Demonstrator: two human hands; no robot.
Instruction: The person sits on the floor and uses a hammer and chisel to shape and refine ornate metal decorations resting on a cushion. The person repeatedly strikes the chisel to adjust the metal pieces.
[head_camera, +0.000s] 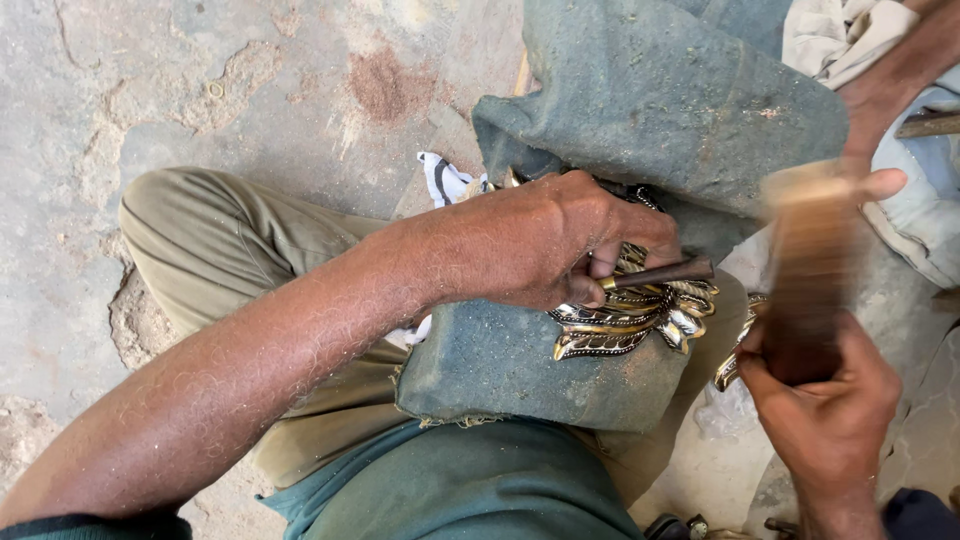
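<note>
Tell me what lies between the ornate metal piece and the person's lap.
In the head view, a thick grey-green cloth pad lies under the ornate metal piece, between it and the khaki trouser leg.

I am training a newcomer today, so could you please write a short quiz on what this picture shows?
1. True or false: the left hand holds a thin punch against the ornate metal piece.
2. What does the right hand hold? A) a wooden mallet B) a paintbrush C) a steel file
3. What does the metal piece rest on?

Key
1. True; the fingers pinch the punch, its tip on the metalwork.
2. A; the wooden mallet is blurred, raised beside the work.
3. A dusty grey-green cloth draped over the person's lap.
</note>
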